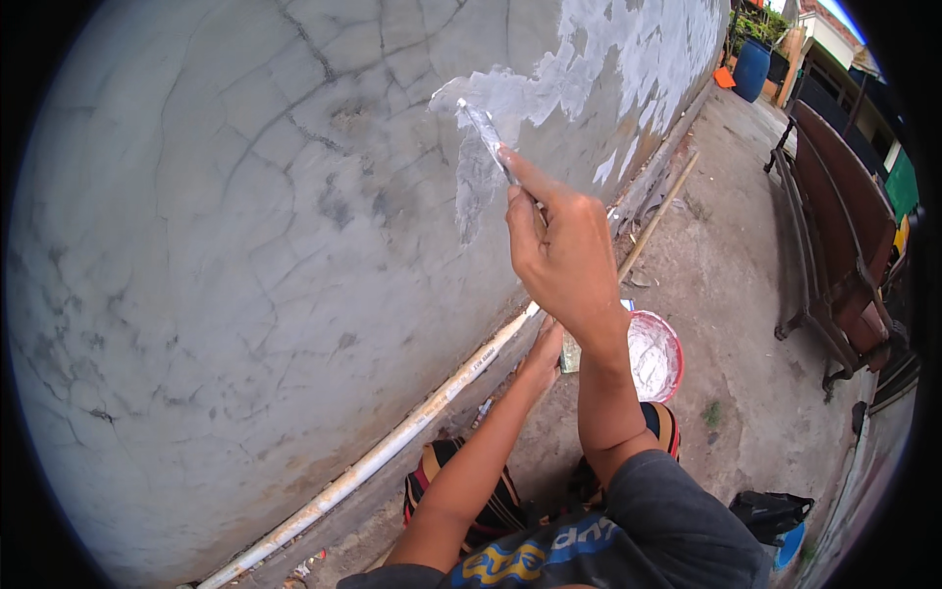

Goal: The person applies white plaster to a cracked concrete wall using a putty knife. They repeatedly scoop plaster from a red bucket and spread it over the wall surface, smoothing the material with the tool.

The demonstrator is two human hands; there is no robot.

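Observation:
My right hand (pixel 554 245) grips a putty knife (pixel 481 128) smeared with white, its blade against a pale patch of filler (pixel 530 93) on the cracked grey wall (pixel 245 216). Lower down, partly behind my right hand, my left hand (pixel 543 348) is near the wall's base, beside a small pale greenish flat object (pixel 570 358); its fingers are mostly hidden. A red-rimmed tub (pixel 653 355) of white paste sits on the ground just right of my right forearm.
A white pipe (pixel 412 420) runs along the wall's foot, with a bamboo pole (pixel 657 216) beyond. Rightward are concrete ground (pixel 726 294), a dark wooden bench (pixel 824 236), a black bag (pixel 770 510) on something blue, and a blue barrel (pixel 752 69) farther back.

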